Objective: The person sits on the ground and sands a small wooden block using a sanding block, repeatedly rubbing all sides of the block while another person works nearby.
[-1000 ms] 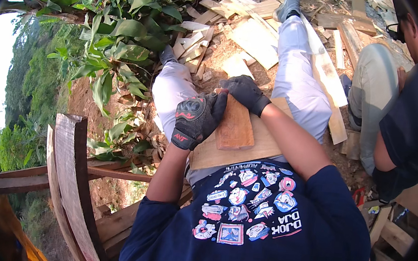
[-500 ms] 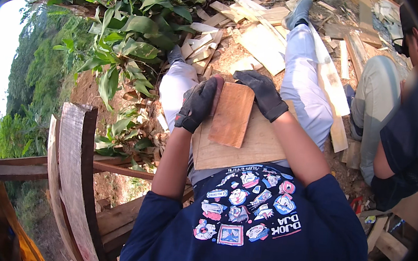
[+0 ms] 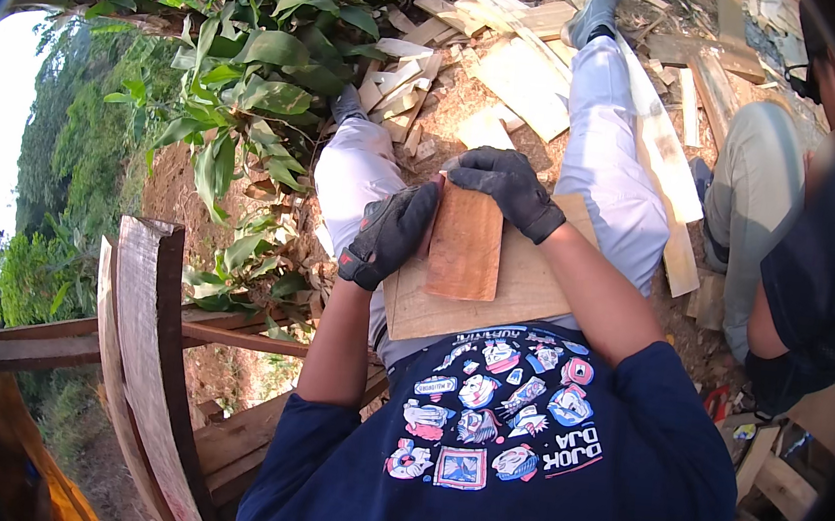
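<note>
A reddish-brown wooden block (image 3: 465, 245) rests on a flat light-brown board (image 3: 527, 271) that lies across my lap. My left hand (image 3: 395, 233), in a dark glove, is closed round the block's left edge. My right hand (image 3: 507, 191), gloved as well, curls over the block's far end with its fingers bent toward the left hand. A small greyish bit shows at the right fingertips, too little to name. The block's far left corner is hidden under the gloves.
Wood offcuts (image 3: 525, 85) and long planks litter the ground between and beyond my legs. Leafy plants (image 3: 273, 86) grow at the far left. Upright boards (image 3: 154, 336) and a rail stand at my left. Another person (image 3: 814, 269) sits close on the right.
The block has turned slightly straighter and shifted a little nearer. My left hand has come down, and my right hand's fingers have moved left and curled over the block's far end.
</note>
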Action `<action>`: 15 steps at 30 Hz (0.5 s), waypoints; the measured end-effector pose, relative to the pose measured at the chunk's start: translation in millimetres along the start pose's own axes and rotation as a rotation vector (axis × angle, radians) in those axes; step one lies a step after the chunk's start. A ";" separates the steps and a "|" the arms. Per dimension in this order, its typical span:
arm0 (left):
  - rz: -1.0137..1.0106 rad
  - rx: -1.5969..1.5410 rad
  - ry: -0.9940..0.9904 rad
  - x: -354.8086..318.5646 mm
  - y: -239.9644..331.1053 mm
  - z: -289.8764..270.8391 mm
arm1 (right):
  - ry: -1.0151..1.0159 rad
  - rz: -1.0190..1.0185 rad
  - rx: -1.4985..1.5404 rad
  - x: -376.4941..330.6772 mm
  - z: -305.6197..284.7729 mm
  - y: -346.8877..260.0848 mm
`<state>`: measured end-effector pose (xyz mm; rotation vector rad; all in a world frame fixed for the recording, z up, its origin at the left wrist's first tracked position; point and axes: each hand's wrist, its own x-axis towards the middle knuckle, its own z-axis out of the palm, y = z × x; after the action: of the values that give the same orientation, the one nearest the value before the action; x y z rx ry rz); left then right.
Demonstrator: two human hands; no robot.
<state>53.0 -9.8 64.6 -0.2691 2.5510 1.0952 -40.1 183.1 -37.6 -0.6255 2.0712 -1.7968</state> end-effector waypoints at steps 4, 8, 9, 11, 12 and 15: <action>-0.069 0.051 -0.108 -5.6 14.8 -8.8 | 0.002 -0.047 0.026 0.5 -4.1 4.0; 0.200 0.016 0.231 -2.8 -37.2 14.0 | -0.019 -0.027 0.011 5.2 0.9 9.3; 0.251 0.007 0.242 1.4 -43.4 14.8 | -0.028 -0.033 -0.002 5.7 1.4 9.6; 0.257 0.011 0.210 12.3 -50.5 9.6 | -0.006 0.001 0.015 4.7 -1.1 7.0; 0.209 0.027 0.168 18.8 -50.6 2.3 | 0.002 0.018 0.025 4.0 -1.1 4.3; 0.084 0.026 0.135 31.6 -34.9 -2.5 | 0.032 -0.032 0.042 3.8 4.4 8.1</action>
<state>34.1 -36.6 30.8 -0.2386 2.7157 1.1081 -41.9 178.3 -46.1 -0.6261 2.0489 -1.8754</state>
